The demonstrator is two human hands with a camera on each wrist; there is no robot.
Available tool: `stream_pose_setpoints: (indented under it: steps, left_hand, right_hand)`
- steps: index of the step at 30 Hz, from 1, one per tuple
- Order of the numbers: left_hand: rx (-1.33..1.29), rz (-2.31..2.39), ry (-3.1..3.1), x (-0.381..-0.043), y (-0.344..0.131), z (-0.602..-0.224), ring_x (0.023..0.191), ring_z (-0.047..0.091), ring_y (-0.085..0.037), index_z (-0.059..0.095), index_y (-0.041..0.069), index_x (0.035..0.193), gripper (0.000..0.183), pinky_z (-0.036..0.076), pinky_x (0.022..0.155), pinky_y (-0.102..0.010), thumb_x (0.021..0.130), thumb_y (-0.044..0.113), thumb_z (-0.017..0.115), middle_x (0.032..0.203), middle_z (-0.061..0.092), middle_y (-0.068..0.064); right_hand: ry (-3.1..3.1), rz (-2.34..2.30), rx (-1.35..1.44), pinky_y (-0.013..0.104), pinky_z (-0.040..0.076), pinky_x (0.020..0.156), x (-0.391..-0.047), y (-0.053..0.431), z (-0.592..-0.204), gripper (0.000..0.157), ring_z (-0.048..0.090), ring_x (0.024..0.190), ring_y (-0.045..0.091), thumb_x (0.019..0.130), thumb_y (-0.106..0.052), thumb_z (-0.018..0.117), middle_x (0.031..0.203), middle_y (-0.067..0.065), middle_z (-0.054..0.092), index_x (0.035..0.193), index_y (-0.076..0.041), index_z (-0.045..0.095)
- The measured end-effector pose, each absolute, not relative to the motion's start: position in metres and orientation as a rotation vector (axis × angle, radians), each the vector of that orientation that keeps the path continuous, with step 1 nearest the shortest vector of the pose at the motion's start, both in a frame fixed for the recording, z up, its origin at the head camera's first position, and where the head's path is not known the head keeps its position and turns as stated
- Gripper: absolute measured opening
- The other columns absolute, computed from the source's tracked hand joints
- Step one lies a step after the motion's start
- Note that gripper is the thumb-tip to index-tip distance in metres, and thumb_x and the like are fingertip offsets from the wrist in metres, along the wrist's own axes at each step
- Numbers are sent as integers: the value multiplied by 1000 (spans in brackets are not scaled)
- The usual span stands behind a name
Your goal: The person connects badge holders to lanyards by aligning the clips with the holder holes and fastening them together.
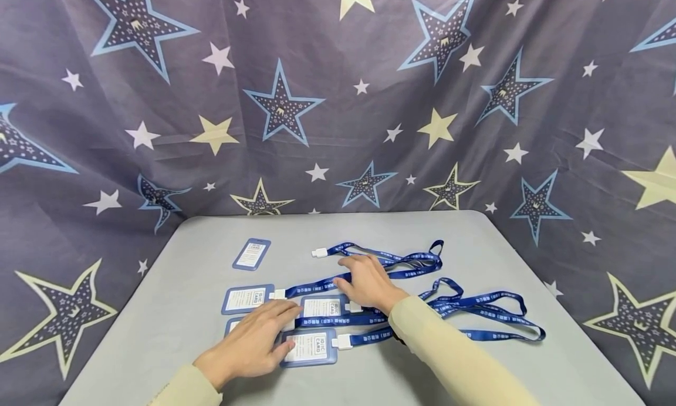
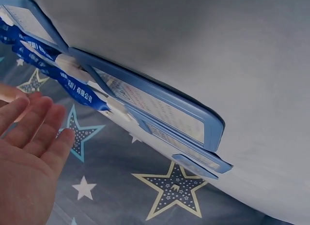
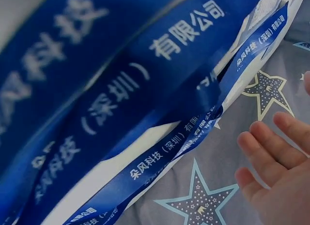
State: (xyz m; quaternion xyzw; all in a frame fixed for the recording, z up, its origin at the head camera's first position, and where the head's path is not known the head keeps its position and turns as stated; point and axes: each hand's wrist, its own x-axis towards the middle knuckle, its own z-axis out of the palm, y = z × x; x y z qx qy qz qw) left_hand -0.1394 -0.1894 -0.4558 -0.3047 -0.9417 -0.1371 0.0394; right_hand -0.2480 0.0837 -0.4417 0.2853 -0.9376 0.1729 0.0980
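Observation:
My left hand [image 1: 253, 338] is over the badge holders at the near left, fingers relaxed and holding nothing. Below its thumb lies a blue-framed ID badge holder [image 1: 308, 348], and another badge holder [image 1: 247, 299] lies beyond its fingers; a third is mostly hidden under the hand. My right hand [image 1: 369, 281], fingers loosely bent, is above the blue lanyards [image 1: 317, 287] and grips none of them. Just left of its wrist is a further badge holder [image 1: 323, 306]. In the right wrist view, printed lanyard straps [image 3: 164, 152] pass beside the empty fingers.
A badge holder [image 1: 251, 254] without a lanyard lies at the back left. At the back, a lanyard ends in a bare white clip [image 1: 319, 253]. Looped lanyard ends [image 1: 507, 317] spread to the right on the grey table [image 1: 200, 236]. A star-patterned curtain [image 1: 338, 130] hangs behind.

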Motion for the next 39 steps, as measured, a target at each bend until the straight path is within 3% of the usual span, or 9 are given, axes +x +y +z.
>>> stream_pose_setpoints:
  steps: [39]
  left_hand:
    - [-972, -430, -2815, -133, -189, -454, 141, 46, -37, 57, 6, 144, 57, 35, 116, -58, 93, 29, 69, 149, 54, -14]
  right_hand:
    - [-2929, 319, 760, 48, 33, 118, -305, 47, -457, 50, 51, 137, 29, 99, -36, 67, 147, 6, 58, 143, -13, 59]
